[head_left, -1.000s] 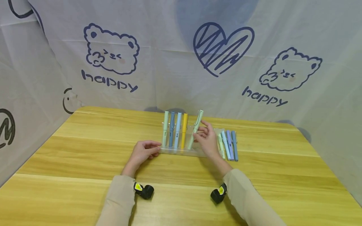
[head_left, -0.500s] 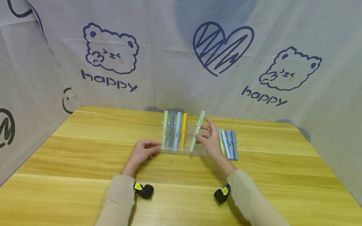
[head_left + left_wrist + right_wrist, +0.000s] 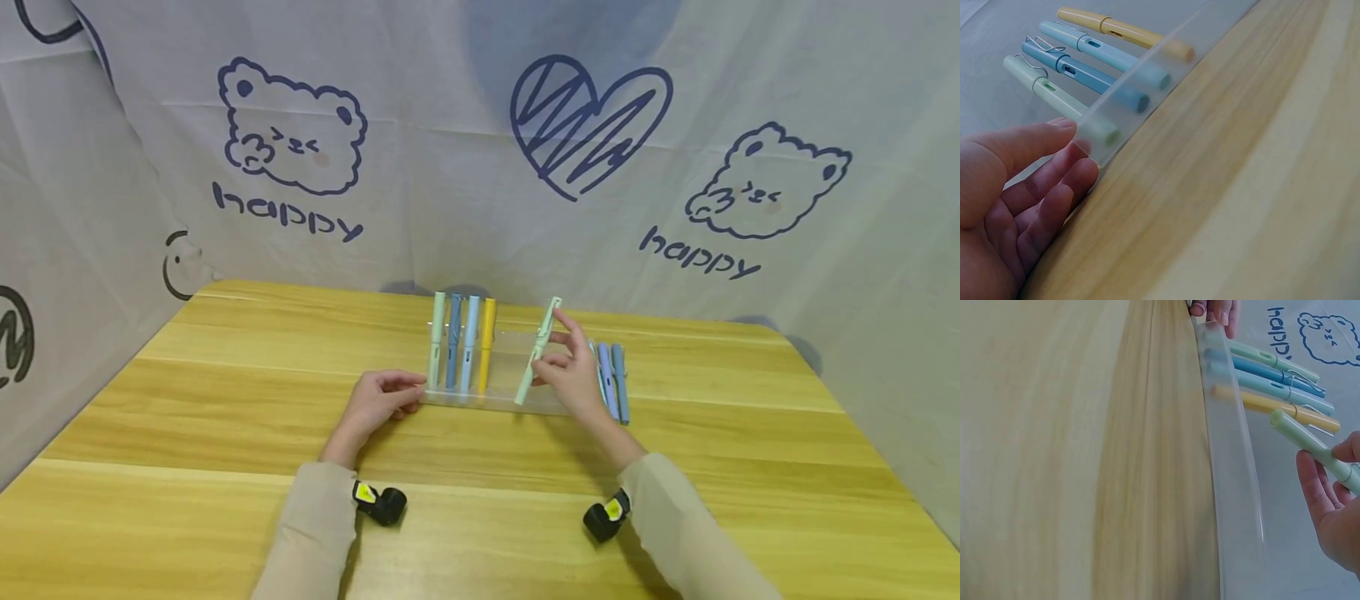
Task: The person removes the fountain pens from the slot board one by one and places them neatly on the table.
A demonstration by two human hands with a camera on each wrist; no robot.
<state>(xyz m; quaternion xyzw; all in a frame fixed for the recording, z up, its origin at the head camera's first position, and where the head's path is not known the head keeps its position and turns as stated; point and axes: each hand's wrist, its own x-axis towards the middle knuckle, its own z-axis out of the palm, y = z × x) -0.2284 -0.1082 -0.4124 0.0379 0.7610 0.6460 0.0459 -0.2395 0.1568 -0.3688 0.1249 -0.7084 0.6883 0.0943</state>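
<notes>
A clear plastic pen stand (image 3: 510, 403) holds a row of upright capped pens at its left part: a light green pen (image 3: 436, 342), a dark blue pen (image 3: 453, 342), a light blue pen (image 3: 470, 343) and a yellow pen (image 3: 487, 343). My left hand (image 3: 381, 403) holds the stand's left end, thumb and fingers at its corner (image 3: 1085, 140). With thumb and fingers my right hand (image 3: 573, 375) pinches another light green pen (image 3: 538, 350), tilted, over the stand's right part. In the right wrist view this pen's lower end (image 3: 1282, 420) is apart from the front ledge (image 3: 1232, 462).
Several more pens (image 3: 613, 383), light blue, purple and dark blue, lie right of the stand, partly behind my right hand. The wooden table (image 3: 480, 517) reaches back to a printed cloth (image 3: 442, 167). Each sleeve carries a black wrist camera (image 3: 606, 518).
My right hand has moved the held light green pen to the right, away from the yellow pen, and its lower end has come out of the row. My left hand stays at the stand's end.
</notes>
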